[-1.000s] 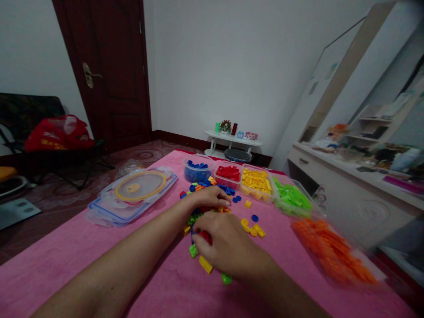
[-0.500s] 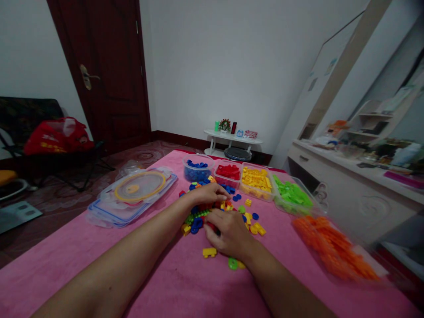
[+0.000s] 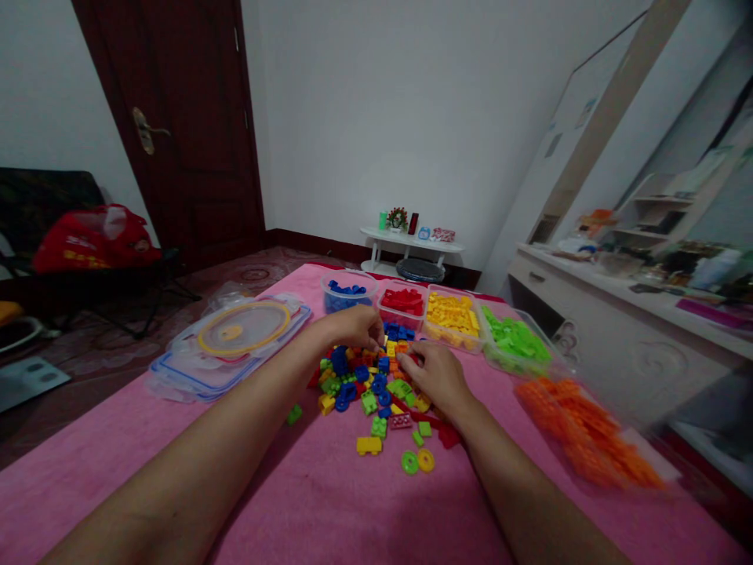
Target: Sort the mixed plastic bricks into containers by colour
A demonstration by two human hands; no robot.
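A loose pile of small plastic building bricks [image 3: 361, 375] in blue, yellow, red, green and orange lies mid-table. My left hand [image 3: 360, 326] is over the far side of the pile, its fingers bent down and drawn together; what they hold, if anything, is hidden. At the pile's right side is my right hand [image 3: 440, 373], thumb and fingers curled in beside an orange brick [image 3: 403, 348]. I cannot make out what is between them. Nearer me lie a yellow brick [image 3: 369, 446], a green wheel [image 3: 410, 462] and a yellow wheel [image 3: 426, 460].
Behind the pile stand clear tubs of blue pieces [image 3: 347, 302], red pieces [image 3: 403, 301], yellow pieces [image 3: 452, 314] and green pieces [image 3: 518, 343]. A container of orange pieces [image 3: 588, 431] is at the right. Stacked lids [image 3: 235, 345] lie left on the pink cloth [image 3: 329, 502].
My right hand has moved back and to the right, uncovering bricks at the pile's front. My left hand has shifted slightly left and farther back, its fingers now pointing down.
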